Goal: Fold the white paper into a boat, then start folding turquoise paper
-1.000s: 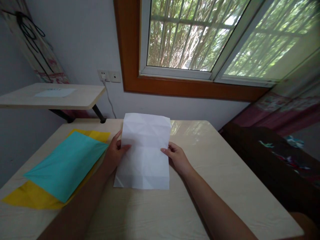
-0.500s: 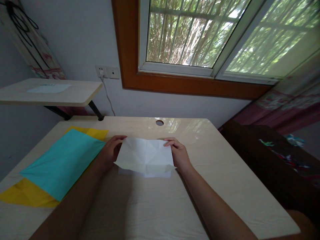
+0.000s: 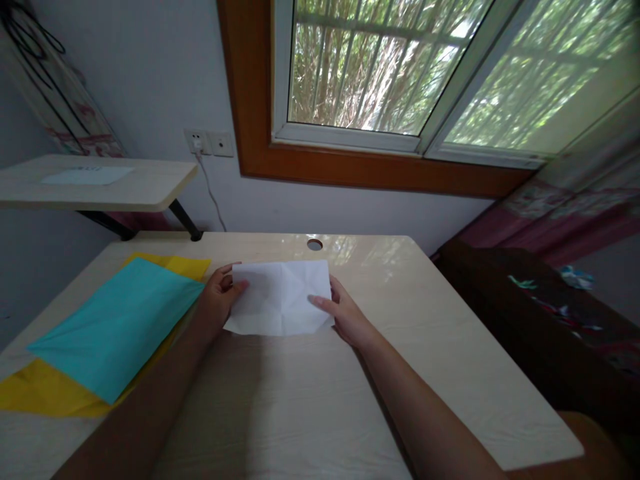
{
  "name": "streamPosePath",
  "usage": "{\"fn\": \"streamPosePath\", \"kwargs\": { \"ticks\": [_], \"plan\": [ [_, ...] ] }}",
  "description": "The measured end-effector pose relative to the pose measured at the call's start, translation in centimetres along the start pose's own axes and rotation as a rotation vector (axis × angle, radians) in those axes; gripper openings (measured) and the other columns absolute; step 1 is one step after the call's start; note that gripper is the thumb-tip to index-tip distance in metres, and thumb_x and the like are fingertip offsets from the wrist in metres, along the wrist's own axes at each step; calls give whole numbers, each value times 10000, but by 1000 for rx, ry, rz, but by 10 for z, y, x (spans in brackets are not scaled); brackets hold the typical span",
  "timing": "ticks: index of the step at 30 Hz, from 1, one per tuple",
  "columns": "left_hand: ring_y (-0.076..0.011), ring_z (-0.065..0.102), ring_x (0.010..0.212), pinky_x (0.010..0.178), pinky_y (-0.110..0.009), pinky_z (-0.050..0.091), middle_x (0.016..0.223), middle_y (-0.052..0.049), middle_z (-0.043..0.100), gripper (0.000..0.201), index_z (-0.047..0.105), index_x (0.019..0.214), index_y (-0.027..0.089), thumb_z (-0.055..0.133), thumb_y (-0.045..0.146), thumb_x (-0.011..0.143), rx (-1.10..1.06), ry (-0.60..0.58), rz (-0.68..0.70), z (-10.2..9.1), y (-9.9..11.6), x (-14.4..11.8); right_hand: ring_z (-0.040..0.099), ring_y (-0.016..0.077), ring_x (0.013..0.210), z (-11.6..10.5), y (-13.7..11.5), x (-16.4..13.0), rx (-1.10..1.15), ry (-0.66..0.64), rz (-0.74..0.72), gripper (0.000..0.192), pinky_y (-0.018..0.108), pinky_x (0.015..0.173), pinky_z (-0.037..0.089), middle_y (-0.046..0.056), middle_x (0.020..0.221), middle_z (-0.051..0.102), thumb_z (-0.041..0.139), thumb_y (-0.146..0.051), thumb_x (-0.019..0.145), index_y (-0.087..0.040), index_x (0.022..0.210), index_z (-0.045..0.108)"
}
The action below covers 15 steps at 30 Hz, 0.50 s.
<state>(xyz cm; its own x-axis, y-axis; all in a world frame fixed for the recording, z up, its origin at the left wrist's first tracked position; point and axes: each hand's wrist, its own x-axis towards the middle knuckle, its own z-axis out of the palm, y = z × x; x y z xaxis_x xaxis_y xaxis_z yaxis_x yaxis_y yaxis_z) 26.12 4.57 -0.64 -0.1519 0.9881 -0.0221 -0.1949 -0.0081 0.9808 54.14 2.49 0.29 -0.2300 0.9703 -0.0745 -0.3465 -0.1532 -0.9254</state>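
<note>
A creased white paper sheet (image 3: 280,297), folded in half, lies on the pale table (image 3: 410,347) in front of me. My left hand (image 3: 217,300) pinches its upper left edge, thumb on top. At the sheet's right edge, my right hand (image 3: 343,315) presses down with fingers flat on the paper. Both forearms reach in from the bottom of the view.
A teal paper sheet (image 3: 115,323) lies over a yellow sheet (image 3: 45,393) at the table's left. A cable hole (image 3: 315,244) sits near the far edge. A side shelf (image 3: 100,187) with a white paper stands at the left, dark furniture (image 3: 530,313) at the right.
The white sheet, held open and upright a second ago, has been folded in half toward me and now lies flat, with both hands pressing it down.
</note>
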Motion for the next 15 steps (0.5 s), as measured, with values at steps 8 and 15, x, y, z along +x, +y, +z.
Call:
{"fn": "streamPosePath", "kwargs": {
  "ticks": [8, 15],
  "plan": [
    [-212, 700, 841, 757, -320, 550, 978, -75, 739, 433, 655, 1010, 179, 835, 405, 688, 68, 121, 36, -6, 1, -2, 653, 194, 708, -13, 12, 7, -177, 34, 13, 278, 316, 683, 488, 10, 824, 736, 851, -376, 676, -212, 861, 725],
    [-194, 700, 824, 731, -297, 553, 932, -50, 736, 425, 639, 991, 193, 854, 365, 668, -21, 106, 10, -5, -9, 4, 579, 164, 641, -15, 5, 7, -266, 188, -113, 272, 276, 604, 414, 2, 733, 692, 817, -418, 710, -200, 843, 723]
  ]
}}
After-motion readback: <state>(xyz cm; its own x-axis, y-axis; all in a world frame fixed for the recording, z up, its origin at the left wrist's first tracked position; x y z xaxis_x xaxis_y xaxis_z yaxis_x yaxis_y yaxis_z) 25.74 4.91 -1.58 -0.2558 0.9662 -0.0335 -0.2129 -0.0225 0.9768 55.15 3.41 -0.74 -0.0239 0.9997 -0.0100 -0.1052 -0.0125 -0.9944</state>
